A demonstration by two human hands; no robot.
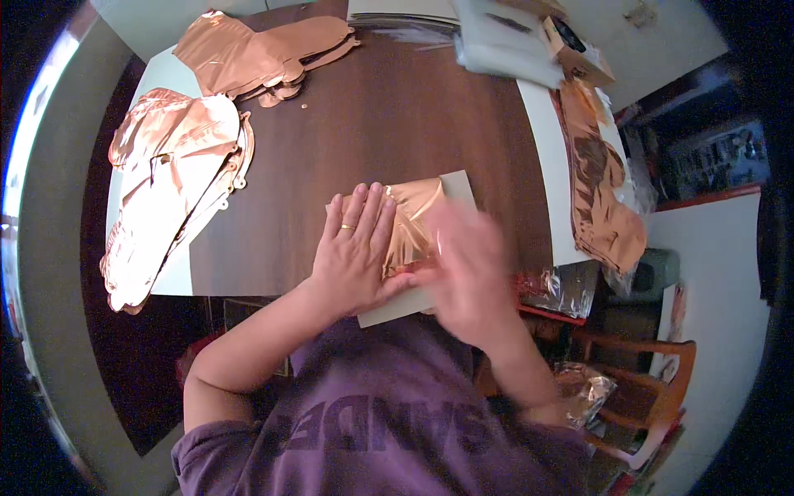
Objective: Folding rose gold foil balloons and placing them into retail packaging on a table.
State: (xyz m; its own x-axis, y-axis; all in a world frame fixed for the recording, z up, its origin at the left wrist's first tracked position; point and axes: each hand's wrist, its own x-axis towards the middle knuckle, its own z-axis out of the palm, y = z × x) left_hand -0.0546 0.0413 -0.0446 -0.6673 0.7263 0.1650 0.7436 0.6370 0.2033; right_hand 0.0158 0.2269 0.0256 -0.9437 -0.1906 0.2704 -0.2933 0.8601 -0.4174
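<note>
In front of me a folded rose-gold foil balloon (410, 217) lies on a pale grey sheet of card (461, 188). My left hand (354, 250) rests flat over the left part of the foil, its fingers stretched out and a ring on one of them. My right hand (469, 269) is over the right side of the foil, smeared by motion. Its fingers cannot be made out, nor whether it touches or holds the foil.
Flat rose-gold foil balloons are stacked at the left (178, 157) and far left (260, 54) of the brown table (405, 107). Another foil piece (591, 169) hangs over the right edge. Clear plastic bags (504, 41) and a small cardboard box (579, 50) lie at the far right; a wooden chair (653, 397) stands at the near right.
</note>
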